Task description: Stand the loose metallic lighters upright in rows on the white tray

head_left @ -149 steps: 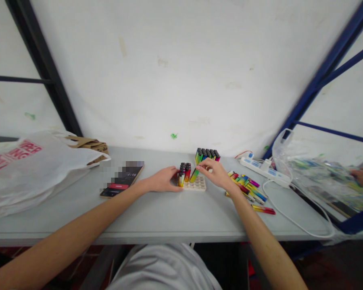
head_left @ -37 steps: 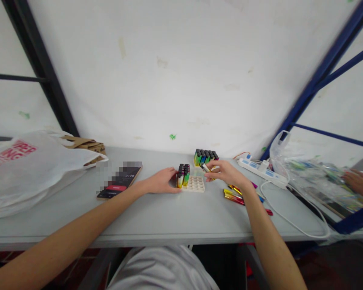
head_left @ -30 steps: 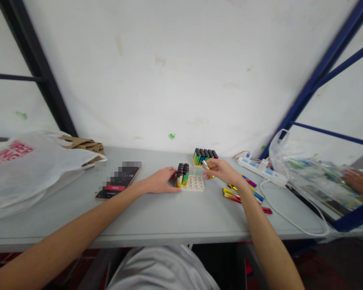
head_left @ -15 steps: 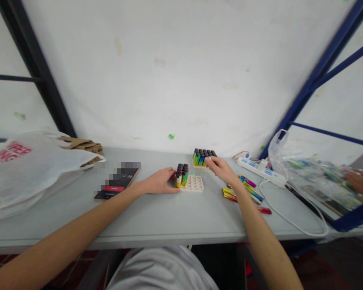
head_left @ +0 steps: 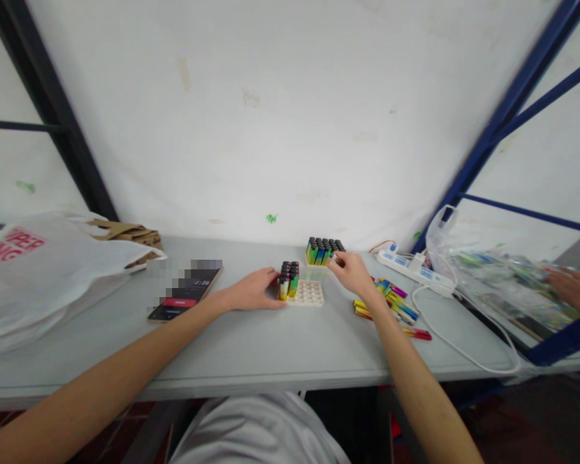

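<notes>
My left hand (head_left: 256, 289) curves its thumb and fingers around the left end of a white tray (head_left: 313, 294) with rows of holes. Several upright lighters (head_left: 293, 286) with black tops fill the tray's left columns; its right part shows bare holes. My right hand (head_left: 352, 273) is closed in a pinch right of this tray, on a lighter (head_left: 336, 259) of which only a small shiny end shows. Just behind the right fingertips, a second tray is packed with upright lighters (head_left: 319, 251). Loose colourful lighters (head_left: 391, 298) lie in a pile beside my right forearm.
A phone (head_left: 186, 291) lies left of my left hand. Further left are a white plastic bag (head_left: 53, 277) and brown cardboard (head_left: 135, 235). A power strip (head_left: 415, 272) and white cable (head_left: 464, 364) run along the right. Beyond, another person's hand (head_left: 575, 290) rests near plastic-wrapped goods.
My right hand has lowered slightly and its wrist has turned, with the fingers still pinched. The left hand stays at the tray. The whole view has shifted slightly.
</notes>
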Tool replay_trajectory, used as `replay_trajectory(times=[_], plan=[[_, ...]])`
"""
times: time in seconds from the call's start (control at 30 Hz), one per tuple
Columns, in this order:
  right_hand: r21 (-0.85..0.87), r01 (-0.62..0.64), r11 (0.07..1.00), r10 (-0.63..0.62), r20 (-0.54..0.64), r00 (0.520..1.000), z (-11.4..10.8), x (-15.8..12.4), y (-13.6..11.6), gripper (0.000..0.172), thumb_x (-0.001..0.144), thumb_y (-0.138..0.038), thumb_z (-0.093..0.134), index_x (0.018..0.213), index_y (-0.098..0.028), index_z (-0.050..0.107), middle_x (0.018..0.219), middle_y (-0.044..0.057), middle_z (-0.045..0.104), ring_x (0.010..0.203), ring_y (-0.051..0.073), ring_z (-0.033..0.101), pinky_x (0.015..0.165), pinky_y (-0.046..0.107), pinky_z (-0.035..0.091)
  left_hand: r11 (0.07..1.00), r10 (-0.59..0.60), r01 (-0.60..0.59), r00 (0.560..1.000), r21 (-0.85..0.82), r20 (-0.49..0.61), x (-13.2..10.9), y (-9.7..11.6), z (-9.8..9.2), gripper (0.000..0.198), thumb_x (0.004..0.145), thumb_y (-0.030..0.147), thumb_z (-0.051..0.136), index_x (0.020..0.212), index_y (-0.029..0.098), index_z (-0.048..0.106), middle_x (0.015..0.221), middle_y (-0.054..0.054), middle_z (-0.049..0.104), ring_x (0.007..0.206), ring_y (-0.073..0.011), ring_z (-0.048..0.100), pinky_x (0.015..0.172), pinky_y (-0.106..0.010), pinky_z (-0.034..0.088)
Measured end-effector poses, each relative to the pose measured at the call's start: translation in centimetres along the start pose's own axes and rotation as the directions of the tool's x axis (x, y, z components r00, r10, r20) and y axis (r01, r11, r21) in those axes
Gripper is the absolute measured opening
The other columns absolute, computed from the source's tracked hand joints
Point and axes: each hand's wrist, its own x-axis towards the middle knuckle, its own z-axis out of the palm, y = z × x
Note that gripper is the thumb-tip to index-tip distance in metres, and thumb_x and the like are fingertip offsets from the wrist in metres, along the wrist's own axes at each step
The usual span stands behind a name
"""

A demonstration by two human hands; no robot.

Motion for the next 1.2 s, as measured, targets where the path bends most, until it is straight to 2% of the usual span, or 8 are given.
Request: replay_trajectory(times=[0.17,0.4,0.57,0.7,0.87,0.97,1.07,1.2], plan=[[0.001,-0.005,1.0,0.005,-0.007,1.0,0.19,0.01,0.21,0.034,0.086,-0.035,0.049,0.06,-0.023,0.032,0.054,-0.004,0.036,0.055,0.012,0.033,0.056,0.03,0.02,1.0,-0.008,0.008,1.0,0.005,-0.01,-0.04,0.15,0.02,0.053,0.076,0.057,0.072,0.108,0.017,0.065,0.107,-0.011,0.067,0.097,-0.0294,0.064,0.089,-0.038,0.052],[-0.004,-0.002,1.0,0.002,0.022,1.0,0.13,-0.06,0.21,0.048,0.095,-0.053,0.047,0.06,-0.021,0.035,0.055,-0.005,0.031,0.055,0.012,0.031,0.057,0.03,0.02,1.0,-0.019,0.019,1.0,0.012,-0.011,-0.06,0.34,-0.15,0.052,0.075,0.059,0.072,0.103,0.016,0.066,0.102,-0.01,0.067,0.093,-0.0289,0.065,0.083,-0.037,0.052],[-0.028,0.01,1.0,-0.01,-0.001,1.0,0.26,-0.11,0.5,0.042,0.09,-0.042,0.051,0.058,-0.022,0.033,0.053,-0.004,0.034,0.055,0.012,0.032,0.057,0.03,0.02,1.0,-0.005,0.006,1.0,0.03,-0.005,-0.09,0.37,-0.22,0.052,0.077,0.059,0.071,0.105,0.017,0.066,0.105,-0.01,0.067,0.095,-0.0292,0.065,0.086,-0.036,0.052],[-0.05,0.046,0.998,-0.045,0.028,0.999,0.42,-0.14,0.75,0.033,0.083,-0.031,0.051,0.057,-0.022,0.033,0.051,-0.004,0.035,0.053,0.012,0.034,0.056,0.03,0.02,1.0,0.002,-0.002,1.0,0.019,-0.012,-0.07,0.21,-0.13,0.054,0.076,0.059,0.072,0.11,0.017,0.065,0.108,-0.011,0.067,0.096,-0.0292,0.065,0.088,-0.037,0.052],[-0.066,0.071,0.995,-0.068,0.051,0.996,0.6,-0.16,0.76,0.032,0.083,-0.029,0.052,0.057,-0.022,0.035,0.051,-0.004,0.037,0.052,0.011,0.033,0.056,0.03,0.018,1.0,0.001,-0.001,1.0,0.003,-0.018,-0.06,0.17,-0.12,0.051,0.075,0.058,0.072,0.105,0.017,0.066,0.104,-0.01,0.068,0.094,-0.0287,0.065,0.085,-0.037,0.053],[-0.06,0.074,0.995,-0.07,0.07,0.995,0.65,-0.18,0.68,0.034,0.086,-0.032,0.053,0.058,-0.022,0.036,0.051,-0.004,0.038,0.053,0.011,0.032,0.056,0.03,0.018,1.0,-0.001,0.001,1.0,0.0,-0.018,-0.06,0.26,-0.17,0.052,0.075,0.058,0.072,0.106,0.017,0.066,0.105,-0.01,0.067,0.094,-0.0284,0.065,0.085,-0.037,0.053],[-0.019,0.084,0.996,-0.082,0.079,0.994,0.59,-0.19,0.52,0.04,0.095,-0.042,0.051,0.063,-0.021,0.039,0.054,-0.005,0.041,0.054,0.012,0.034,0.056,0.03,0.02,1.0,-0.01,0.01,1.0,0.009,-0.01,-0.04,0.31,-0.17,0.051,0.075,0.059,0.072,0.104,0.017,0.065,0.105,-0.01,0.067,0.093,-0.0283,0.065,0.084,-0.037,0.053],[0.059,0.11,0.992,-0.116,0.111,0.987,0.39,-0.16,0.27,0.036,0.101,-0.047,0.046,0.077,-0.021,0.05,0.065,-0.002,0.052,0.059,0.014,0.044,0.059,0.029,0.027,1.0,-0.019,0.02,1.0,0.011,-0.01,-0.04,0.26,-0.09,0.051,0.075,0.06,0.071,0.101,0.017,0.065,0.102,-0.01,0.067,0.092,-0.0286,0.064,0.081,-0.036,0.052]])
